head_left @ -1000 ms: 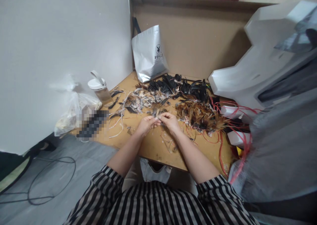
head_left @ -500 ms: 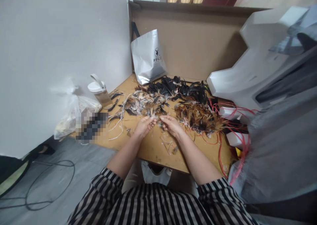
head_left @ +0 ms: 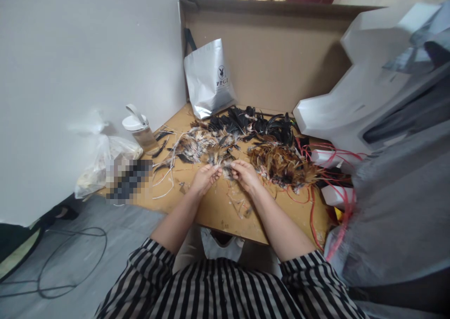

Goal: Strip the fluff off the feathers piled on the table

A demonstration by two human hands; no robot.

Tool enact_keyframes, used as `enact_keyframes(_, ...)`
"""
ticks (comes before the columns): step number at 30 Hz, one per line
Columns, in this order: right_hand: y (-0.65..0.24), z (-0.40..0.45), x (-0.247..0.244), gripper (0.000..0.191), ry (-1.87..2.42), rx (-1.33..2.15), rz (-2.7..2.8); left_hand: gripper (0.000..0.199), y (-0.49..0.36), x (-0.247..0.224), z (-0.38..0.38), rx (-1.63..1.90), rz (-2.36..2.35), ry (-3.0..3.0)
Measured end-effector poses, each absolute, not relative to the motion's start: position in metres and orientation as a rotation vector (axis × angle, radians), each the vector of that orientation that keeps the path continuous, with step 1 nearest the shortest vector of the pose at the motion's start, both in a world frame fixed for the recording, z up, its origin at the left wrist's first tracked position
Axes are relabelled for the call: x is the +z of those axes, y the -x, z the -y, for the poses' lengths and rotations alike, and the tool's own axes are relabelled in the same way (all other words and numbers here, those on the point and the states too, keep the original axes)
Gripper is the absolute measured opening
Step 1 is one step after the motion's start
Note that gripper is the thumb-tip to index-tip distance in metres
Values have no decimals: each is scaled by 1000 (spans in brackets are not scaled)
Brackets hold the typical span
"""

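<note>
My left hand [head_left: 206, 177] is closed in a pinch on brownish feathers [head_left: 217, 154] that fan upward from its fingertips. Close beside it, my right hand [head_left: 245, 174] is also pinched, with a small greyish feather [head_left: 227, 171] at its fingers. Beyond my hands lies a pale brown feather pile [head_left: 197, 143]. Black feathers [head_left: 246, 121] are heaped behind that, and a brown, golden-tipped feather pile [head_left: 284, 164] lies to the right of my right hand. The exact grip of the fingertips is too small to make out.
A silver bag [head_left: 209, 82] leans at the back of the wooden table [head_left: 211, 216]. On the left stand a lidded bottle [head_left: 142, 134] and a clear plastic bag [head_left: 105, 162]. Red strings [head_left: 312, 216] hang at the right near white foam [head_left: 326, 113]. White strings [head_left: 172, 169] lie left.
My right hand has moved slightly right and up, widening the gap between the hands a little. My left hand stays in place, pinching the feathers. The view has shifted slightly.
</note>
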State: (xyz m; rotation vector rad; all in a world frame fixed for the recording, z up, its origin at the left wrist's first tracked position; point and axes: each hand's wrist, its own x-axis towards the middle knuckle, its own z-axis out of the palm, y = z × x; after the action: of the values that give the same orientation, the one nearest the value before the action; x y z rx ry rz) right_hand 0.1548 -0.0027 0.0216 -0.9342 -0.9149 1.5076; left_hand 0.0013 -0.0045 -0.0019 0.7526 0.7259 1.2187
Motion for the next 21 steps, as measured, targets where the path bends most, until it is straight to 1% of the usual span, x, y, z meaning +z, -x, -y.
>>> enact_keyframes(4, -169, -1, 27, 20, 947, 1452, 1058, 19, -1, 0, 4, 1220, -729, -727)
enact_keyframes(11, -173, 4, 30, 20, 1012, 1539, 1306, 24, -3, -6, 4, 1089, -781, -823)
enact_keyframes(16, -168, 4, 28, 20, 1079, 1412, 1334, 24, -4, -4, 8, 1018, -779, -896)
enact_keyframes(21, -162, 3, 27, 22, 1077, 1433, 1236, 21, -5, -7, 6, 1067, -782, -859)
